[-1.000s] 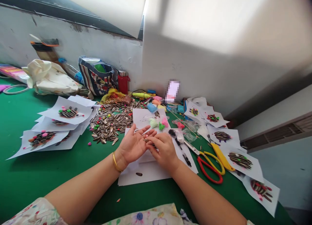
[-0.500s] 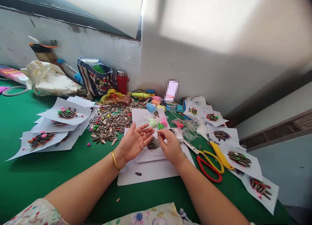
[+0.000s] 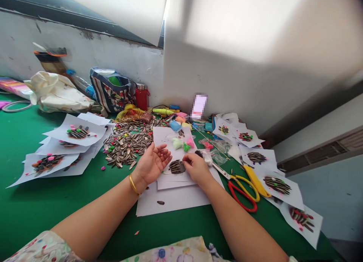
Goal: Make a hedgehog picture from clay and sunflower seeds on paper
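Note:
My left hand (image 3: 153,162) is palm up over the left side of the paper, its fingers stretched out; whether a tiny bit lies on them I cannot make out. My right hand (image 3: 197,167) has thumb and forefinger pinched together at the right edge of a hedgehog picture (image 3: 176,166). Anything between those fingertips is too small to name. Striped sunflower seeds cover part of the hedgehog's dark body. The picture lies on stacked white paper (image 3: 184,197), where a loose sunflower seed (image 3: 160,202) rests. Beyond the hands sit lumps of pale green (image 3: 177,143), green and pink clay.
A heap of sunflower seeds (image 3: 127,144) spreads on the left. Finished seed pictures lie on both sides, including a sheet (image 3: 82,129) at left. Scissors (image 3: 242,194) with red and yellow handles and a yellow cutter (image 3: 256,180) lie right. A phone (image 3: 199,106) leans against the wall.
My right hand has lowered onto the right edge of the hedgehog picture. My left hand has drawn slightly left, away from it, uncovering the seeds on the picture.

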A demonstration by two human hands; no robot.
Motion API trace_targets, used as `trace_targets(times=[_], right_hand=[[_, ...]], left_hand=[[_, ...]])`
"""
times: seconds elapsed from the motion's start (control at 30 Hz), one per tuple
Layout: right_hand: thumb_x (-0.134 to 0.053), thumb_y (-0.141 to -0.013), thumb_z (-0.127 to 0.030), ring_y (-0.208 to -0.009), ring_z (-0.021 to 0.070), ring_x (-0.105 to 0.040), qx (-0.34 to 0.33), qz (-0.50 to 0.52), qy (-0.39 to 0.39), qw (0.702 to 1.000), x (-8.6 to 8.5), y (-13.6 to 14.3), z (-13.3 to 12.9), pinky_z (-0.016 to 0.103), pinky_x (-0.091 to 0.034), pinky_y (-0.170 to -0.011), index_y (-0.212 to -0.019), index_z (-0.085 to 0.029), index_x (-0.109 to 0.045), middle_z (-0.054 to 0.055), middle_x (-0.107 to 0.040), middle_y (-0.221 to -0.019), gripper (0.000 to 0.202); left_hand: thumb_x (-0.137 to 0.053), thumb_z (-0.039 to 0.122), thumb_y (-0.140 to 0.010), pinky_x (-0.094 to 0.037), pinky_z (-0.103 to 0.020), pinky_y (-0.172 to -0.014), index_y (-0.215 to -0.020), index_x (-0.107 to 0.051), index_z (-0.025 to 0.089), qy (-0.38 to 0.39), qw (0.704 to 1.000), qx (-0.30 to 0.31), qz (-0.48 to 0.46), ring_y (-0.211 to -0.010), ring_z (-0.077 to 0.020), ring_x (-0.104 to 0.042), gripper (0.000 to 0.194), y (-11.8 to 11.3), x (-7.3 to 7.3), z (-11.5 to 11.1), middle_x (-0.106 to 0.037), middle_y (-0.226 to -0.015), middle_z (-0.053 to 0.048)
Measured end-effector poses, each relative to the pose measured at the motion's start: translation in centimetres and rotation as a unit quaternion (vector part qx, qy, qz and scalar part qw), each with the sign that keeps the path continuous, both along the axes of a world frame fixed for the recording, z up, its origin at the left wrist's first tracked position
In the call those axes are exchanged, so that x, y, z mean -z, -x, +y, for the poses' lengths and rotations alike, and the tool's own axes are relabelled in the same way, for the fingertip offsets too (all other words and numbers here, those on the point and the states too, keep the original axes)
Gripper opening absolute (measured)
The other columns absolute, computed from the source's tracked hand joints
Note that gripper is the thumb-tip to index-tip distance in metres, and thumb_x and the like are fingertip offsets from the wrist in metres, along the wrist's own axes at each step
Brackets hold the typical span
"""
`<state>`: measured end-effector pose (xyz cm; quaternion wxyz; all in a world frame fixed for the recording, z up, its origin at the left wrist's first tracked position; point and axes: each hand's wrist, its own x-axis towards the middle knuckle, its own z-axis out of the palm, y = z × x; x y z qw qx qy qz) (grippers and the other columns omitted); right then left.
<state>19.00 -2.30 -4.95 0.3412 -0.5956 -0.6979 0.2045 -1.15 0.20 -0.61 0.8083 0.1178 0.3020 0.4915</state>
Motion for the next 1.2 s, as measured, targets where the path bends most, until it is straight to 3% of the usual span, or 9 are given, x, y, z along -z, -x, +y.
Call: trace_targets(times=[0.13,0.6,1.2], right_hand=[[-0.053,-0.083,-0.016,-0.080,0.0176,-0.059,-0.004,0.006,-0.010,1.000,-0.03,0.23,0.03,0.029,-0.045,-0.074,-0.088,-0.022,-0.067,0.002,-0.067,-0.086,0.016],[-0.056,-0.083,-0.011,-0.081,0.0179,-0.060,-0.013,-0.030,0.004,0.999,-0.03,0.46,0.18,0.029,-0.043,-0.074,-0.084,-0.022,-0.068,0.001,-0.068,-0.085,0.017],[-0.059,-0.086,-0.011,-0.085,0.0200,-0.059,-0.031,-0.140,-0.029,0.989,0.33,0.59,0.78,0.030,-0.043,-0.078,-0.085,-0.021,-0.072,0.004,-0.069,-0.086,0.017]], left_hand=[[-0.042,0.042,-0.099,-0.059,-0.035,-0.082,-0.096,-0.064,0.011,0.000,1.000,0.002,0.000,-0.076,-0.0172,-0.067,0.038,0.03,0.32,0.11,-0.063,-0.080,-0.009],[-0.042,0.042,-0.099,-0.060,-0.035,-0.079,-0.095,-0.065,0.012,0.008,1.000,0.002,-0.001,-0.074,-0.0170,-0.067,0.038,0.08,0.51,0.19,-0.062,-0.078,-0.008],[-0.042,0.038,-0.099,-0.060,-0.034,-0.077,-0.096,-0.064,0.012,0.004,1.000,0.006,-0.001,-0.073,-0.0170,-0.068,0.033,0.04,0.49,0.11,-0.064,-0.077,-0.008]])
